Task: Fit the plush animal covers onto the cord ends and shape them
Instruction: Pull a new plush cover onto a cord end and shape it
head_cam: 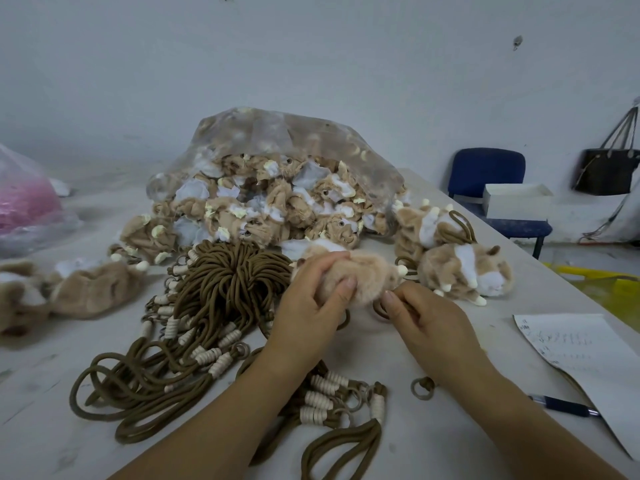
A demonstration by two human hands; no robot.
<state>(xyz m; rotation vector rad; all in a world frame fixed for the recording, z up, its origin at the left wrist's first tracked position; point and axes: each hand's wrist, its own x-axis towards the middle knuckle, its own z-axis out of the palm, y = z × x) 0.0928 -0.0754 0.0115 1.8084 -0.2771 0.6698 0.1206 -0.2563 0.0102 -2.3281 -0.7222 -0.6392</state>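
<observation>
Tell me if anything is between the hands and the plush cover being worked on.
Nothing visible is. The left hand grips the plush cover directly, and the right hand pinches its lower edge beside a brown cord loop.

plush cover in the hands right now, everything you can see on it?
The plush cover is tan, fluffy fur, rounded, with a cream nub at its right end. It is held over the table. The left hand grips it, fingers over the top, thumb on the front; the right hand pinches its lower right edge, where a brown cord loop shows.
</observation>
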